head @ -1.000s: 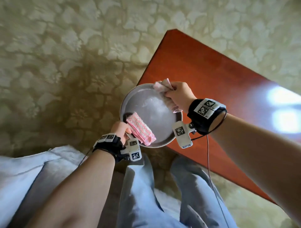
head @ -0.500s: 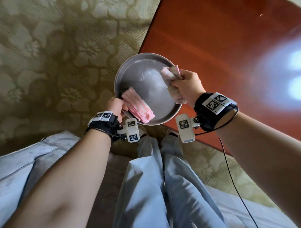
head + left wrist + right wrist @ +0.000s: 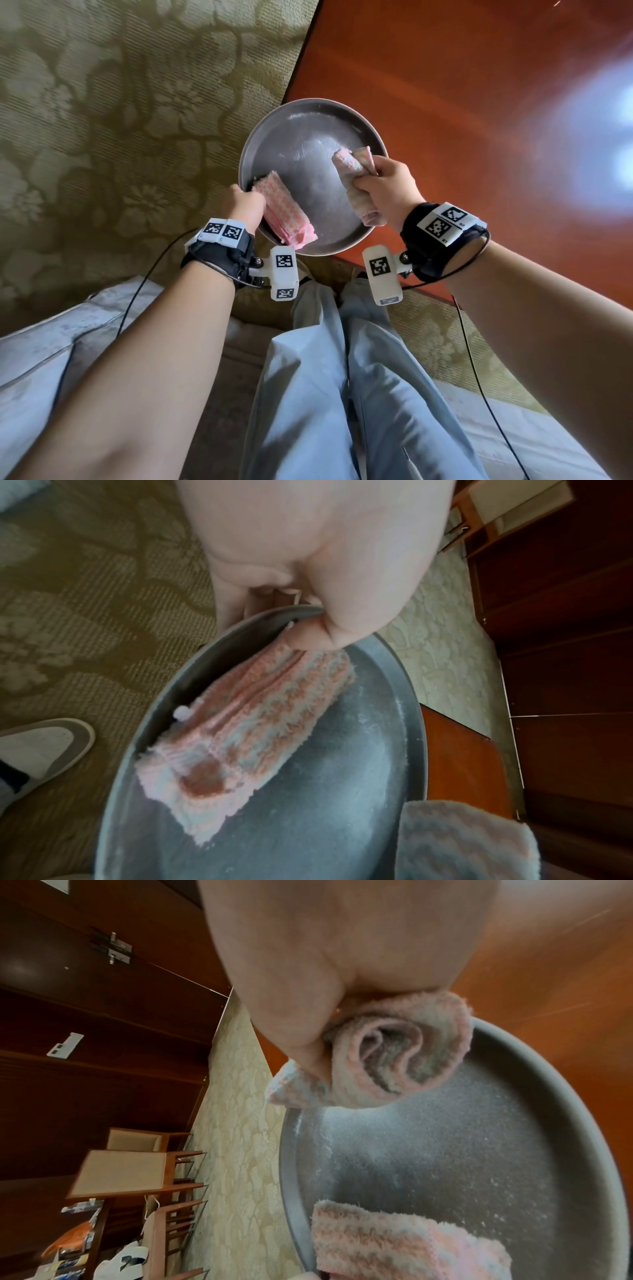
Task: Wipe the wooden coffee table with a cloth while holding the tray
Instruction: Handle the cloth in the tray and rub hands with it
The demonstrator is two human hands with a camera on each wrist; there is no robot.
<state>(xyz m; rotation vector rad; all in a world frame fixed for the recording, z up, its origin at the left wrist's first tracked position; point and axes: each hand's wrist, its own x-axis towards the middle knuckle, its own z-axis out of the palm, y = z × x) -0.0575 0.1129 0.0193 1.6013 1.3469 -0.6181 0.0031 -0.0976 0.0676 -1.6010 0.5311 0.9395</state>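
Left hand (image 3: 244,205), lower centre of the head view: grip closed on the near-left rim of the round grey tray (image 3: 310,113), thumb over the rim, pressing one end of a folded pink cloth (image 3: 286,209) against the tray floor; remaining fingers curled beneath, mostly hidden. Right hand (image 3: 383,186), just right of centre: grip closed around a rolled pink cloth (image 3: 356,171), ends protruding above and below the fist, roll held over the right side of the tray; contact with the tray floor not discernible.

Tray floor: dusty white streaks, bare between the two cloths. In the left wrist view, folded pink cloth (image 3: 246,723) lying along the left wall of the tray (image 3: 394,750), thumb of the left hand (image 3: 315,561) on its upper end. In the right wrist view, rolled pink cloth (image 3: 394,1053) pinched in the right hand (image 3: 342,947) above the tray (image 3: 445,1164).

Beyond: tray overlapping the near-left corner of the red-brown wooden counter (image 3: 479,102), its left half hanging past the counter edge over the patterned olive carpet (image 3: 102,120). Counter surface open and glossy across the upper right of the frame, bright glare at far right. Light blue trousers (image 3: 325,394) at bottom centre, between the forearms.
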